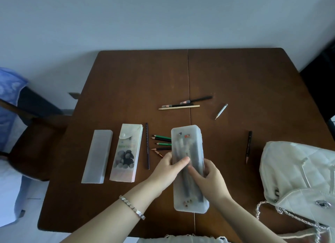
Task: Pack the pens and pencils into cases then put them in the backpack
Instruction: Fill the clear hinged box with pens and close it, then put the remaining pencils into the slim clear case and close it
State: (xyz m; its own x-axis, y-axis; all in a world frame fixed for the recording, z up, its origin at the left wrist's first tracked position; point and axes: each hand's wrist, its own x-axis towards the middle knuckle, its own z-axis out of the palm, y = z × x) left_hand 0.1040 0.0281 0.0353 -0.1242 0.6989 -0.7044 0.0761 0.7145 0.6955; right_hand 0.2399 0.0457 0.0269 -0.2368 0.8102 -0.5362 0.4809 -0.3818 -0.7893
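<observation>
A frosted plastic pencil case holding several pens and pencils lies lengthwise at the table's front middle. My left hand grips its left side, thumb on top. My right hand grips its right side. Two more cases lie to the left: a plain frosted case and a snap-button case with a stone picture. Loose pencils lie around: a dark pencil, several green and black pencils, a group farther back, a silver pen and a black pencil. The white quilted backpack sits at the right.
The brown wooden table has a seam down its middle. A dark chair with blue cloth stands at the left. The backpack's chain strap trails on the table's front right. A pale wall lies behind.
</observation>
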